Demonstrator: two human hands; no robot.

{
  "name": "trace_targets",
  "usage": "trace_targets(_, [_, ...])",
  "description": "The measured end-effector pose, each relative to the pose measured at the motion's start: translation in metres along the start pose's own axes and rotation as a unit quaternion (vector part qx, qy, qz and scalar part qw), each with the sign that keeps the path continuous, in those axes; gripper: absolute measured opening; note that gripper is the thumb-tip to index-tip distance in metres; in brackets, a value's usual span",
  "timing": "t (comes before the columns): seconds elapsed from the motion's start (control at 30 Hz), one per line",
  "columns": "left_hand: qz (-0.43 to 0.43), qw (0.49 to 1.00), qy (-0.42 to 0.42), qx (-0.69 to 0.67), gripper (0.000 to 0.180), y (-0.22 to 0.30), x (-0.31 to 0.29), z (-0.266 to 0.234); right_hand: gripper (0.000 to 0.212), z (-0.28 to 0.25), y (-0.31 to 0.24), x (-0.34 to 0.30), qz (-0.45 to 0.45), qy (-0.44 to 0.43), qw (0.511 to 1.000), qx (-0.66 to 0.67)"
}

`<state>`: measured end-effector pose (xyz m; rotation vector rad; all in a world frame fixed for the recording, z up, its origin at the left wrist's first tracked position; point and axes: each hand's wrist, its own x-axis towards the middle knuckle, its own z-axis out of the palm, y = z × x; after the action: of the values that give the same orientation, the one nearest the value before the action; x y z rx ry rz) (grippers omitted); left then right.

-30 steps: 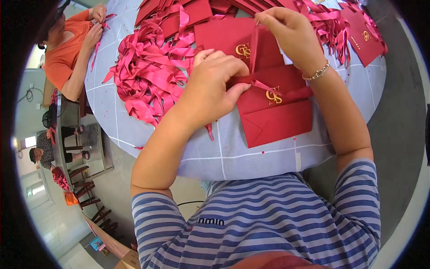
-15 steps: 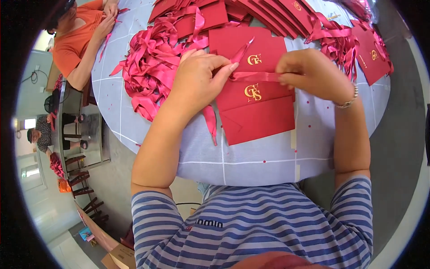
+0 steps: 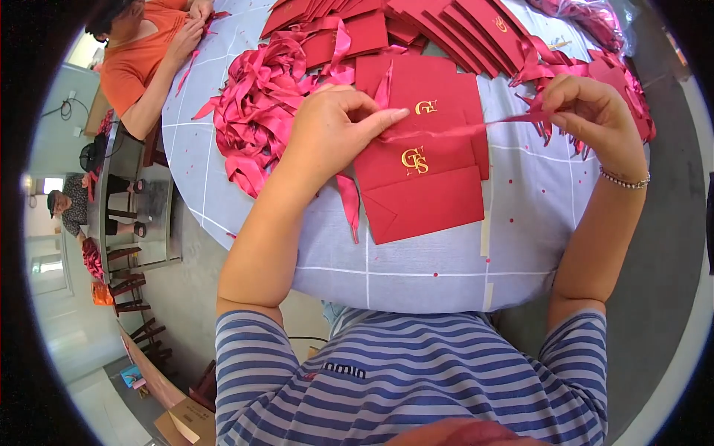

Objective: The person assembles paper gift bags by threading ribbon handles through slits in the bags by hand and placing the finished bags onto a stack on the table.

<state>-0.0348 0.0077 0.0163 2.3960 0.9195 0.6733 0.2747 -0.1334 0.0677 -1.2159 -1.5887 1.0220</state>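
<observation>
Two flat, overlapping red paper bags with gold print lie before me on the table. A pinkish-red satin ribbon stretches across the upper bag, drawn out to the right. Its right part is pinched between the thumb and fingers of my right hand, which is off the bags' right side. At the bags' left edge, my left hand closes thumb against fingers on the ribbon's other part. One ribbon end points up beside that thumb, and a ribbon tail hangs below the hand onto the cloth.
A tangled ribbon heap lies left of my left hand. Stacked red bags stand at the back, with a clear plastic packet at the far right. A person in orange works at the table's left. Another person sits farther off.
My right hand has moved right, away from the bags, pulling the ribbon out longer and tauter. My left hand stays near the bags' left edge.
</observation>
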Motion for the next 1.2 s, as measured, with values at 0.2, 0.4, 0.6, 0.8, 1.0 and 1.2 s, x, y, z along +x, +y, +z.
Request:
trace_targets(0.2, [0.121, 0.962, -0.057, -0.238, 0.02, 0.013, 0.003, 0.005, 0.016, 0.022, -0.013, 0.007, -0.138, -0.109, 0.984, 0.011])
trace_targets(0.4, [0.072, 0.979, -0.052, -0.184, 0.024, 0.021, -0.009, 0.011, 0.016, 0.033, 0.001, 0.014, -0.057, -0.045, 0.995, 0.068])
trace_targets(0.6, [-0.01, 0.966, -0.151, -0.209, 0.027, 0.014, -0.005, 0.012, 0.01, 0.056, 0.019, 0.027, -0.027, -0.028, 0.998, 0.044])
trace_targets(0.8, [0.165, 0.985, 0.037, -0.019, 0.034, 0.01, 0.001, 0.025, 0.015, 0.083, 0.006, 0.035, 0.136, -0.084, 0.983, -0.093])
trace_targets(1.0, [0.105, 0.994, -0.034, 0.018, 0.034, 0.014, 0.001, 0.024, 0.049, 0.103, 0.032, 0.037, 0.08, 0.063, 0.987, -0.121])
trace_targets(1.2, [0.053, 0.997, -0.054, 0.002, 0.033, 0.01, -0.001, 0.022, 0.029, 0.115, 0.048, 0.039, 0.059, 0.163, 0.979, -0.112])
